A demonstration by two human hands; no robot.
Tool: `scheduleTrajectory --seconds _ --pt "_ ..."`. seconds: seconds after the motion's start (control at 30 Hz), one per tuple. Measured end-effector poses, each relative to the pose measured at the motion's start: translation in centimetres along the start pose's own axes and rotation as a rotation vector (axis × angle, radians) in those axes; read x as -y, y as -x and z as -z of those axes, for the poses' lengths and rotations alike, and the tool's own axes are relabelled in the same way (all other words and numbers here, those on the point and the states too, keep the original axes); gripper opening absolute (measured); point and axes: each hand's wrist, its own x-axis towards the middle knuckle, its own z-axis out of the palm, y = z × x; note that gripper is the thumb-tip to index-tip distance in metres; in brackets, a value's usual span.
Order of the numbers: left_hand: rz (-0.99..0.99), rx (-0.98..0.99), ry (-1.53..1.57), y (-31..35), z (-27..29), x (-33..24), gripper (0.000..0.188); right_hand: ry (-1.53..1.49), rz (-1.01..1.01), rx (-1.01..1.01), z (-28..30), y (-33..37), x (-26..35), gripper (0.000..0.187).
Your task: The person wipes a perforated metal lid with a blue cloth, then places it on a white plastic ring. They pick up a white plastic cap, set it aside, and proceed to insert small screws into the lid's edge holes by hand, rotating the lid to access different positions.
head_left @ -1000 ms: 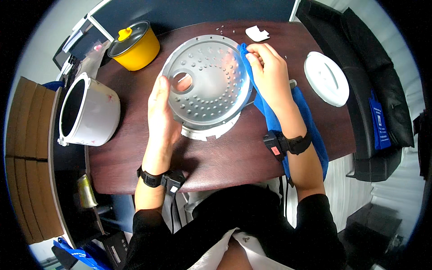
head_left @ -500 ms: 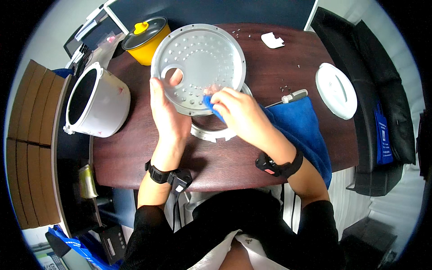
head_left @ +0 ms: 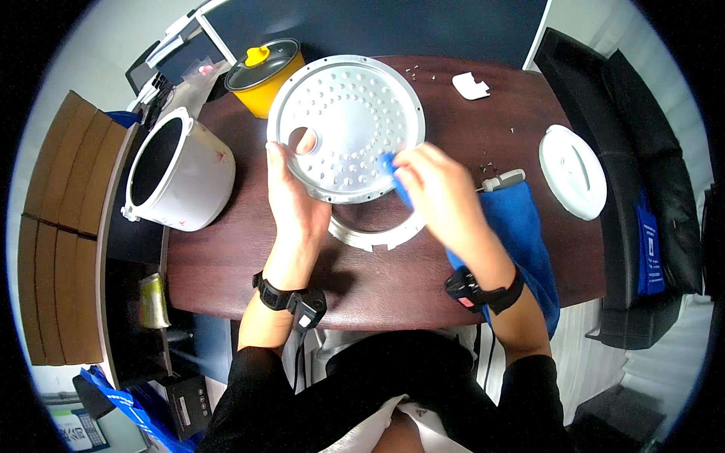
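My left hand [head_left: 298,208] grips a round silver metal plate [head_left: 351,121] by its lower left edge, tilted up above the table. Rows of small dimples cover the plate, small holes line its rim, and a fingertip shows through its larger round opening. In my right hand [head_left: 442,189], somewhat blurred, a blue cloth [head_left: 513,234] is pinched; a corner of it meets the plate's lower right edge, and the rest hangs down over the table's front edge. Partly hidden beneath the plate, a white ring [head_left: 374,238] lies on the table.
A white rice cooker body [head_left: 192,177] stands left, beside a yellow pot [head_left: 264,83] with a lid. A screwdriver [head_left: 504,180], several screws [head_left: 487,164], a white plastic piece [head_left: 471,86] and a white oval lid [head_left: 572,174] lie to the right on the dark wooden table [head_left: 249,272].
My right hand and the cloth corner have moved rightward, from the plate's lower middle to its right edge. My left hand still holds the plate; the whole view has shifted slightly.
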Motion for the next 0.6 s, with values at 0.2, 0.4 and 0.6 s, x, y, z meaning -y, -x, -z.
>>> scheduleTrajectory --seconds 0.2,0.4,0.6 --pt "0.124 0.044 -0.053 -0.1 0.6 -0.3 0.057 -0.323 -0.295 -0.260 1.6 -1.8 -5.0 0.014" --pt "-0.079 0.033 -0.245 0.5 -0.7 -0.6 0.055 -0.728 -0.450 -0.211 2.8 -1.7 -4.1 0.018" --pt "-0.192 0.086 -0.495 -0.1 -0.3 -1.2 0.053 -0.904 -0.468 -0.160 3.2 -1.6 -4.0 0.019"
